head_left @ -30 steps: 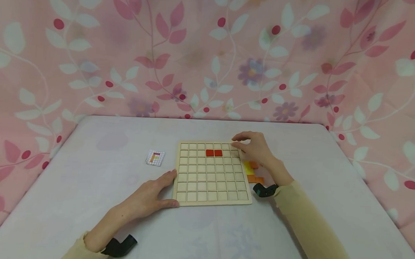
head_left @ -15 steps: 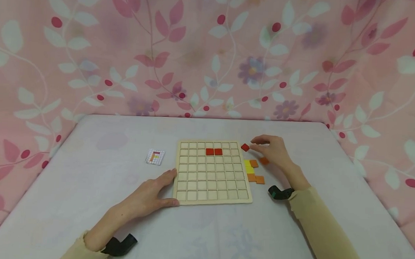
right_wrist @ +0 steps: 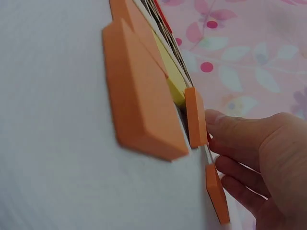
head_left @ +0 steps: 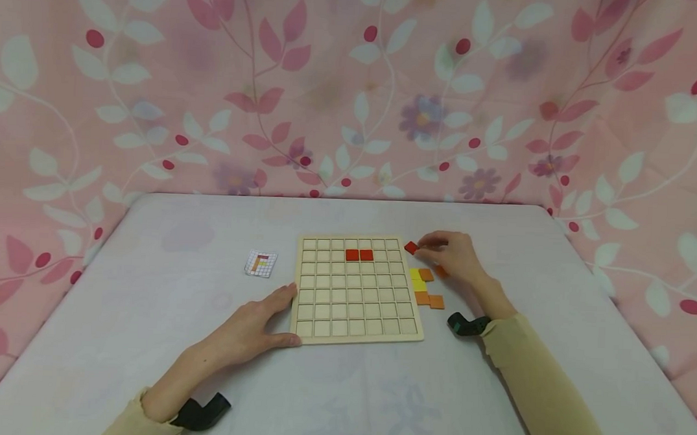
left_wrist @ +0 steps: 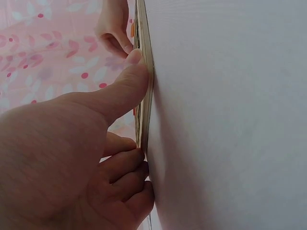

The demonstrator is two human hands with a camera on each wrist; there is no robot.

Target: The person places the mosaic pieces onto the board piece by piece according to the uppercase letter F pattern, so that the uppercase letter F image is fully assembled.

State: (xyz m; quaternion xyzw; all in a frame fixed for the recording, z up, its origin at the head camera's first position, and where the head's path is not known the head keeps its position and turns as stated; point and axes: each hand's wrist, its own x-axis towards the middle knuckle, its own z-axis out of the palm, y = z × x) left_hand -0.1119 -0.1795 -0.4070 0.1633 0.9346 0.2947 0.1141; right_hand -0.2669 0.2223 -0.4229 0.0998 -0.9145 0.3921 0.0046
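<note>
A pale wooden grid board (head_left: 345, 302) lies on the table, with two red tiles (head_left: 359, 255) side by side in its second row. My left hand (head_left: 250, 333) holds the board's near left corner, thumb on the front edge and fingers against the left side. Just off the board's far right corner sits a loose red tile (head_left: 411, 247). My right hand (head_left: 452, 254) has thumb and forefinger at this tile's right corner and seems to pinch it; the fingertips partly cover it. Its other fingers are curled in the right wrist view.
Several orange tiles (head_left: 436, 302) and yellow tiles (head_left: 418, 280) lie along the board's right side, one orange tile (head_left: 441, 271) partly under my right hand. A small pattern card (head_left: 261, 263) lies left of the board. A pink floral cloth (head_left: 330, 100) hangs behind the table.
My right hand has moved right, off the board's far right corner, uncovering the loose red tile, then back slightly left to it. The left hand and the board stay put.
</note>
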